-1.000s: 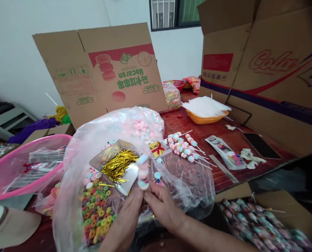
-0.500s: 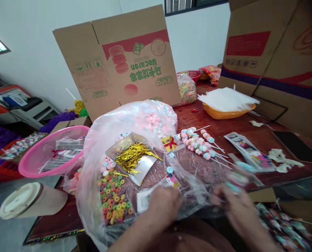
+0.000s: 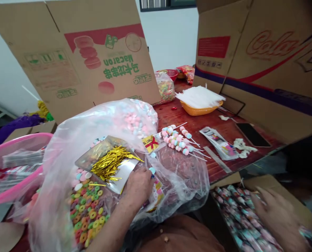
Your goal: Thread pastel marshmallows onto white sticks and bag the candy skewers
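Observation:
My left hand (image 3: 140, 183) is over the clear plastic bag (image 3: 182, 194), its fingers curled beside a blue marshmallow (image 3: 152, 170) and a colourful printed packet (image 3: 157, 192). What sits between its fingers is hidden. My right hand (image 3: 276, 210), slightly blurred, reaches into a cardboard box at the lower right, fingers stretched over wrapped marshmallow skewers (image 3: 240, 210). Left of my left hand lies a pouch of gold twist ties (image 3: 110, 162). Ring-shaped cereal (image 3: 89, 213) shows through the bag. Unwrapped marshmallow skewers (image 3: 175, 140) lie beyond, on the bag and the red table.
A yellow basket (image 3: 195, 110) holds white sticks. Flat printed packets (image 3: 220, 143), a clear strip (image 3: 217, 159) and a phone (image 3: 252, 134) lie on the right. Large cartons (image 3: 113, 80) stand behind. A pink basket (image 3: 21, 140) holds packets on the left.
The view has turned right. My right hand has moved from the table edge with a blurred, marshmallow-coloured item to the box of wrapped skewers. My left hand has moved forward over the bag.

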The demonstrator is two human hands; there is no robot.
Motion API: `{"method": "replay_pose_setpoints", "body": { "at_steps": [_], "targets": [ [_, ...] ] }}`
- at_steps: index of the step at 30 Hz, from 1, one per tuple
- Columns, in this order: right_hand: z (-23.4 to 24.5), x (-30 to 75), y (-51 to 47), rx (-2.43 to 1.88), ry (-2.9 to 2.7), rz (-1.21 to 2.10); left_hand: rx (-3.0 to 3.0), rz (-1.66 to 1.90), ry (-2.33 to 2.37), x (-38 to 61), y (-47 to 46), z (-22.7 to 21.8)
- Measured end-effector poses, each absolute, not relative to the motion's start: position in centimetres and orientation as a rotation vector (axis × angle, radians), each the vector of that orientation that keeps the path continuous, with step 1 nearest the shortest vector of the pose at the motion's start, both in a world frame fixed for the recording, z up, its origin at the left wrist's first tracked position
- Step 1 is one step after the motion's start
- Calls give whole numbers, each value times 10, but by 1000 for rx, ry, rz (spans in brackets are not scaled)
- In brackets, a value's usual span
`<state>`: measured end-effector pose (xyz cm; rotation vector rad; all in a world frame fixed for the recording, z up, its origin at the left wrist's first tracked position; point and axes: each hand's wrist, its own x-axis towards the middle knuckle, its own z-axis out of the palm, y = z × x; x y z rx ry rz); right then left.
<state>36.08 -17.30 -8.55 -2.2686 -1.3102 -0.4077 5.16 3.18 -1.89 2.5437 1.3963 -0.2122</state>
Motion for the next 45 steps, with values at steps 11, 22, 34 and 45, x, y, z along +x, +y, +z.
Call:
{"method": "replay_pose_setpoints", "body": {
  "at_steps": [11, 22, 34, 45],
  "targets": [
    [-16, 292, -13, -1733, -1465, -252, 2332, 284, 1351, 12, 31, -28],
    [-30, 180, -16, -1337, -1439, 1076, 2196, 386, 1130, 17, 25, 3],
    [-37, 189, -17, -1360, -1486, 1108, 1826, 569, 1113, 17, 18, -11],
    [-22, 338, 84, -2465, -1431, 432, 2329, 1031, 1024, 0, 16, -15]
  ]
}}
